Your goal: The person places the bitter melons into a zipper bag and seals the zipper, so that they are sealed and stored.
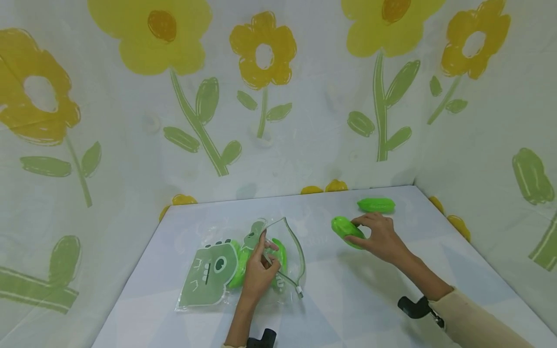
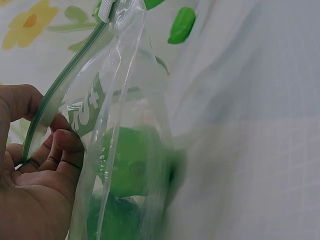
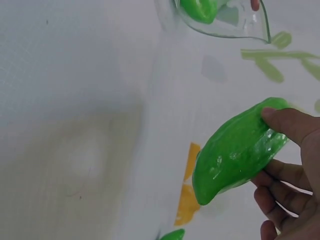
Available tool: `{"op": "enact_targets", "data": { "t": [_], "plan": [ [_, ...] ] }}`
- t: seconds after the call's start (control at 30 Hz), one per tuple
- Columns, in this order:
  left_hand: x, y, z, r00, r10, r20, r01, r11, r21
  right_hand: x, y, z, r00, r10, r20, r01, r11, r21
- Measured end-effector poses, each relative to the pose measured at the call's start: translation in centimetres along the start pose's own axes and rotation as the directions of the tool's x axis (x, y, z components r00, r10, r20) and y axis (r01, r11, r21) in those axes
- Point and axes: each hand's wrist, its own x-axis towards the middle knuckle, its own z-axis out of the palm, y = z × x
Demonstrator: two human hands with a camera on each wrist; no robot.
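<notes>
My left hand (image 1: 256,275) pinches the green-edged rim of a clear zip bag (image 1: 206,282) printed with a green cartoon creature. The bag's mouth gapes to the right, and a white slider (image 2: 106,10) sits on the zip strip in the left wrist view. Several green pieces (image 2: 132,165) show through the plastic inside. To the right of the bag, my right hand (image 1: 379,238) holds a glossy, elongated green toy-like vegetable (image 3: 235,155) above the table, thumb on one side and fingers on the other. A similar green vegetable (image 1: 376,205) lies behind that hand.
The pale table (image 1: 152,299) has its back edge against a white curtain (image 1: 304,145) with yellow flowers, which also closes both sides. Black wrist mounts (image 1: 413,307) are strapped on both forearms.
</notes>
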Motion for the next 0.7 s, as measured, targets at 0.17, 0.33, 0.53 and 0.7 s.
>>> {"op": "enact_targets", "data": {
  "t": [0.17,0.33,0.53,0.7],
  "plan": [
    [0.0,0.0,-0.1,1.000,-0.001,0.000,0.001,1.000,-0.003,-0.1,-0.4,0.2,1.000,0.018,0.016,-0.019,1.000,0.022],
    [0.0,-0.1,-0.1,1.000,-0.006,0.002,0.006,1.000,-0.004,-0.2,-0.8,0.5,0.999,0.036,0.032,-0.037,0.998,0.047],
    [0.0,0.3,-0.1,1.000,-0.017,-0.004,0.017,1.000,0.003,0.0,-1.3,0.9,0.994,0.080,0.069,-0.085,0.994,0.067],
    [-0.3,2.8,-0.5,1.000,0.005,0.009,-0.005,1.000,-0.013,0.0,-1.8,1.1,0.990,0.114,0.087,-0.120,0.990,0.071]
  ]
}}
